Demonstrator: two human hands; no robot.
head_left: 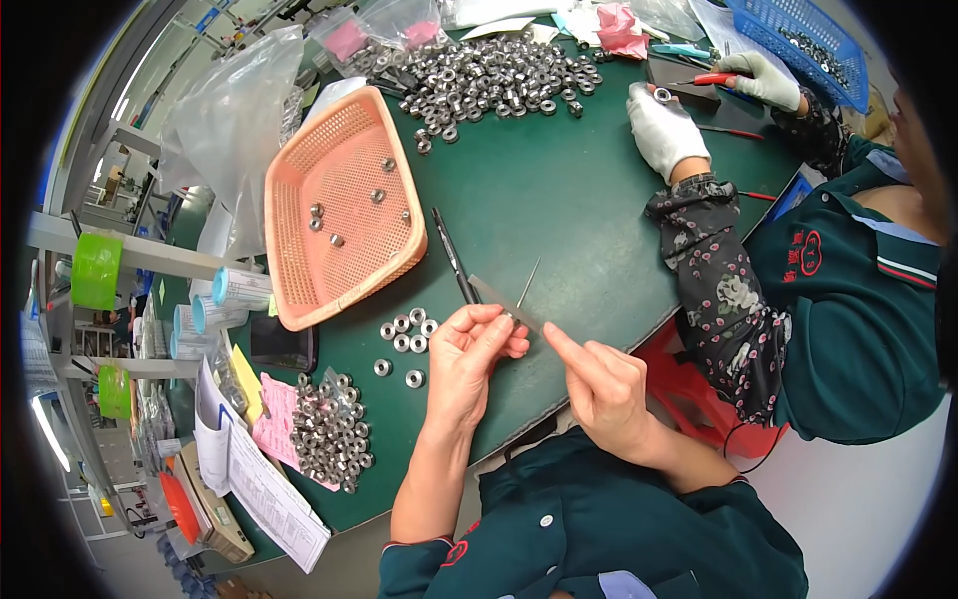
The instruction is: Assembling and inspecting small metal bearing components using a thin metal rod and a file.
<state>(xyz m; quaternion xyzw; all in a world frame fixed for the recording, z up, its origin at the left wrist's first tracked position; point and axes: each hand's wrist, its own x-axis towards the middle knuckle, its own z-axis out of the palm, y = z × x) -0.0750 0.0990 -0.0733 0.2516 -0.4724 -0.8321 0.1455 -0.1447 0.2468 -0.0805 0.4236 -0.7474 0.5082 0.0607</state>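
Observation:
My left hand is closed in a pinch, thumb against fingers, around a small metal part mostly hidden by the fingertips. Across it runs a thin flat greyish strip. Its near end meets the fingertip of my right hand, whose index finger is straight while the other fingers curl in. A thin metal rod slants away just beyond the fingertips; whether it is held is unclear. Left of my left hand, several steel rings lie on the green table. A black pen lies beyond it.
A pink mesh basket holds a few rings. Piles of rings lie at the back and left, near papers and a phone. At right, a gloved co-worker handles red-handled pliers beside a blue basket.

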